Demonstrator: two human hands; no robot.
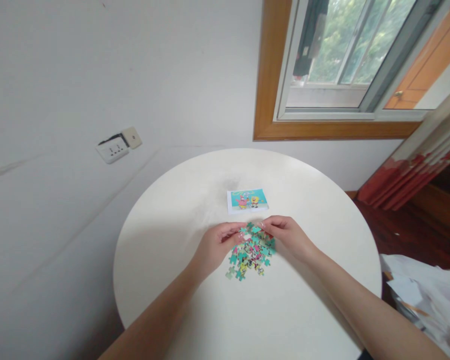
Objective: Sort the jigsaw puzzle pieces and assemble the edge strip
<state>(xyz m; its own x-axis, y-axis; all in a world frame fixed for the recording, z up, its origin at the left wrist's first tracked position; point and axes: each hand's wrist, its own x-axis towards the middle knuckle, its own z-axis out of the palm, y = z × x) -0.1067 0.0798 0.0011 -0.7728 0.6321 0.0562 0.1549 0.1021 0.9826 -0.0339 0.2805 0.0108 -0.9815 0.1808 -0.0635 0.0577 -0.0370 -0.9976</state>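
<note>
A loose pile of jigsaw puzzle pieces (252, 255), mostly teal with pink, yellow and pale ones among them, lies on the white round table (165, 220). At the pile's far left edge, my left hand (216, 244) is closed, its thumb and fingertips pinching a small teal piece. My right hand (289, 234) reaches in from the other side, thumb and index finger closed on another teal puzzle piece (255, 230). Just beyond both hands lies a picture card (247, 201) showing a pink and a yellow cartoon figure on a teal background.
A white wall with a power socket (114, 149) stands behind the table on the left. Beyond the table are a wood-framed window (337, 130) and a red-and-white curtain (408, 170). White plastic bags (431, 295) sit beside the table at the lower right.
</note>
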